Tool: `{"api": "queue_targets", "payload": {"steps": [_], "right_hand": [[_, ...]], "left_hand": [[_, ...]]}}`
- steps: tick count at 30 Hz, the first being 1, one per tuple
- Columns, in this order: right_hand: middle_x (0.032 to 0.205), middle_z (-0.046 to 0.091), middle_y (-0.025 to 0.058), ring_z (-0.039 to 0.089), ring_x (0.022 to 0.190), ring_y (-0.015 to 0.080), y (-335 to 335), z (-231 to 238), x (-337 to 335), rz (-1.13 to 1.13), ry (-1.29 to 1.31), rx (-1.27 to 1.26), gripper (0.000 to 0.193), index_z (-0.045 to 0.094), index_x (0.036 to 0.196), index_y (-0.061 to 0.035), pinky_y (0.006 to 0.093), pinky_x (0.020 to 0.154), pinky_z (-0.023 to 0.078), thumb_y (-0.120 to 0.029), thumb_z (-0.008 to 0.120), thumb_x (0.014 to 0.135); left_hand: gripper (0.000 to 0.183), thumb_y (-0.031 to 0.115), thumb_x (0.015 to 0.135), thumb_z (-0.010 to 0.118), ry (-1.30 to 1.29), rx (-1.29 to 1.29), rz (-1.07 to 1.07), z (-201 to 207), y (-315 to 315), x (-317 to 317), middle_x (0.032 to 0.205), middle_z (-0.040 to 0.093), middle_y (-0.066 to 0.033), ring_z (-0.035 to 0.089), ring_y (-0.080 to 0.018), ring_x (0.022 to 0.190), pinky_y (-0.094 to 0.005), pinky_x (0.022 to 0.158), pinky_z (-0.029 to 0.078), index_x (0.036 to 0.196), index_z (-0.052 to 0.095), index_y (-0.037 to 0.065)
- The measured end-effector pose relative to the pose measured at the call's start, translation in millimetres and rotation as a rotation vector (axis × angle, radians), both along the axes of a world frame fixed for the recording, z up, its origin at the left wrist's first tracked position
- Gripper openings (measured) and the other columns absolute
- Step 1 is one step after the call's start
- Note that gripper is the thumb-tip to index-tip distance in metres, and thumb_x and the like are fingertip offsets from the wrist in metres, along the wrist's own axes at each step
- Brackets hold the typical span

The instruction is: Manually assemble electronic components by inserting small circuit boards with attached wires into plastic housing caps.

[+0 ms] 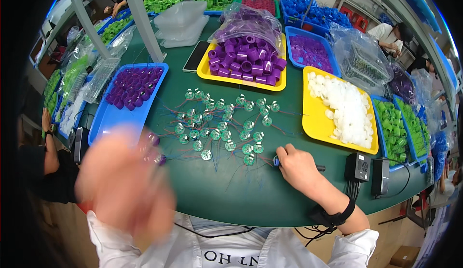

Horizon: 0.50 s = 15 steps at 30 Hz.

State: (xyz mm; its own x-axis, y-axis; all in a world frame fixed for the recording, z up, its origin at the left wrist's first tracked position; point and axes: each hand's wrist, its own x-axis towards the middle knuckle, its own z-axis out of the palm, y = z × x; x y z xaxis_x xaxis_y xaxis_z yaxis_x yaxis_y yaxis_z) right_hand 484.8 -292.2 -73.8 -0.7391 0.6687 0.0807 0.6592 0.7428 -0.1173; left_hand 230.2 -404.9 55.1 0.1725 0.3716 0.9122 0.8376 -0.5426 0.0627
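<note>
My left hand (128,186) is smeared by motion and large in the view, near the front left of the green table. I cannot make out its fingers. Just beside it are small purple cylindrical parts (153,139), partly hidden by the hand. On the table at the right, my right hand (299,167) is closed around a slim dark rod-like tool (320,168); a blue end shows by the fingertips. Several round green circuit boards (215,134) with thin red and blue wires lie spread over the middle, left of my right hand.
A blue tray (110,118) with purple rings stands at left. Yellow trays hold purple caps (246,65) and white round parts (354,116). A phone (197,56) lies beyond the boards. Black boxes (357,167) with cables sit at the right edge. Metal posts (142,20) rise at left.
</note>
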Motion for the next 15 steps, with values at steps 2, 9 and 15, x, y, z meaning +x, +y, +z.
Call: {"api": "queue_targets", "payload": {"steps": [2,9,15], "right_hand": [[0.074,0.054,0.0148,0.060,0.062,0.0299,-1.4,6.2,8.7,0.026,-0.016,-0.028,0.015,0.051,0.080,-0.0014,0.0375,0.052,0.050,0.002,0.056,0.066],[0.076,0.056,0.0090,0.061,0.066,0.0253,1.7,18.8,23.1,0.246,0.032,-0.018,0.017,0.056,0.083,-0.0028,0.0341,0.053,0.050,0.000,0.056,0.067],[0.066,0.052,0.0038,0.058,0.061,0.0175,8.4,10.7,37.8,0.360,0.034,0.103,0.005,0.054,0.071,-0.0060,0.0299,0.050,0.048,-0.007,0.057,0.068]], "left_hand": [[0.025,-0.006,0.073,0.053,-0.073,-0.615,-0.147,-4.7,73.6,-7.5,0.095,0.057,-0.0129,0.057,-0.0237,0.084,-0.0335,0.072,0.046,0.097,0.052,-0.001],[0.029,0.009,0.069,0.068,0.072,-0.730,0.119,-102.9,248.0,-16.9,0.091,0.058,-0.0190,0.056,-0.0356,0.089,-0.0421,0.079,0.045,0.094,0.054,0.001],[0.038,0.011,0.066,0.073,0.123,-0.756,0.166,-136.4,288.8,-0.8,0.091,0.056,-0.0187,0.055,-0.0375,0.090,-0.0432,0.078,0.045,0.096,0.052,0.001]]}}
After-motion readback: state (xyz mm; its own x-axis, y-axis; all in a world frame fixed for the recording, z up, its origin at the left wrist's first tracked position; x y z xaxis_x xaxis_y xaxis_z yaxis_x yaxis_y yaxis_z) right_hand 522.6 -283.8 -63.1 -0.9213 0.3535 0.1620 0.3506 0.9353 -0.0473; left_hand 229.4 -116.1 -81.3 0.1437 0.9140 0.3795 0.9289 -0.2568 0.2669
